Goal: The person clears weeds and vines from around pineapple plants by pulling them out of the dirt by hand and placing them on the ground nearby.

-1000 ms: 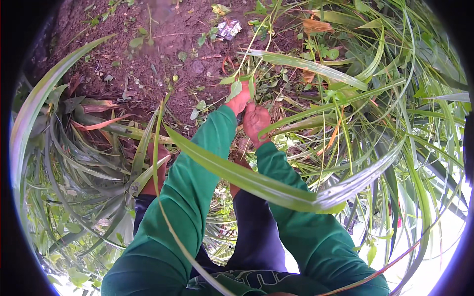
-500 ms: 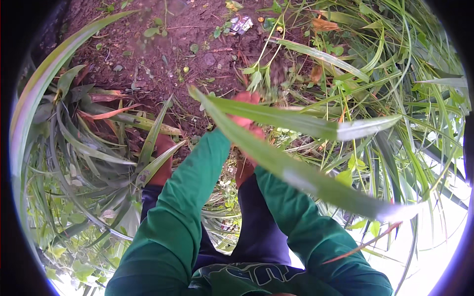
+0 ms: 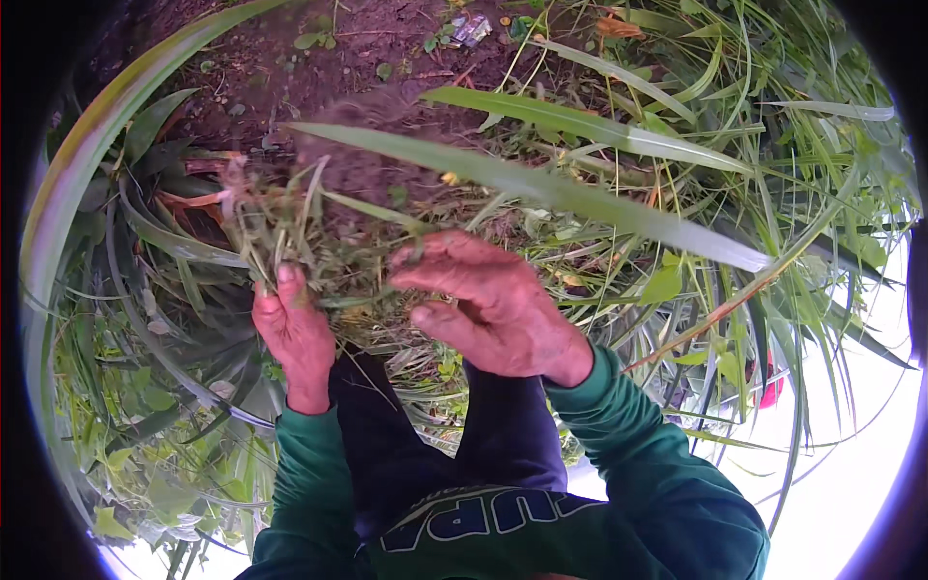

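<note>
My left hand (image 3: 296, 333) is closed round a clump of pulled weeds (image 3: 280, 222), with its thumb pressed on the stems. Thin stalks and pale roots stick out above the fist. To the right, my right hand (image 3: 498, 304) is raised with fingers apart and the thumb separate, and nothing shows in its grasp. It faces the loose end of the clump, where grassy bits hang between the two hands. Long green leaf blades (image 3: 541, 188) cross in front of the ground just beyond my right hand.
Brown bare soil (image 3: 387, 58) lies ahead, with a crumpled shiny wrapper (image 3: 472, 31) on it. A broad-leaved spiky plant (image 3: 184, 256) stands at the left. Dense tall grass (image 3: 812, 184) fills the right side. A small red thing (image 3: 771, 391) shows through the leaves.
Both hands have come up from low among the plants and moved apart. My left hand now shows a weed clump, off to the left; my right hand has opened.
</note>
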`<control>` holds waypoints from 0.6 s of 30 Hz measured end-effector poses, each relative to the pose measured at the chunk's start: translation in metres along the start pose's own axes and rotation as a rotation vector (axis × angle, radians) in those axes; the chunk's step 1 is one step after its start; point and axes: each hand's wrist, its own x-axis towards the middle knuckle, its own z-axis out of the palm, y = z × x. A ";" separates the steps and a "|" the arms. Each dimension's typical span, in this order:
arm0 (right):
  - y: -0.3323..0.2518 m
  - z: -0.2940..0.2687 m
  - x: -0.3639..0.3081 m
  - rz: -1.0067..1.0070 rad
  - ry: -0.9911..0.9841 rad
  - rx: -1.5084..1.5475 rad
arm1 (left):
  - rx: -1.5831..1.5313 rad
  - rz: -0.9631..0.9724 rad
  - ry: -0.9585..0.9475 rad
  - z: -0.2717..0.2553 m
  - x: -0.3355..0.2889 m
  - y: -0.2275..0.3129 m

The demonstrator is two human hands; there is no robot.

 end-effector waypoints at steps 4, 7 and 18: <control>0.068 -0.010 0.027 0.394 0.151 0.305 | 1.217 0.049 -0.229 -0.035 0.017 -0.141; 0.153 -0.023 0.070 0.333 0.309 -0.453 | 1.254 -0.336 -0.266 -0.013 0.012 -0.153; 0.369 -0.037 0.022 1.115 0.109 -0.949 | 1.161 0.097 -0.719 0.035 -0.041 -0.079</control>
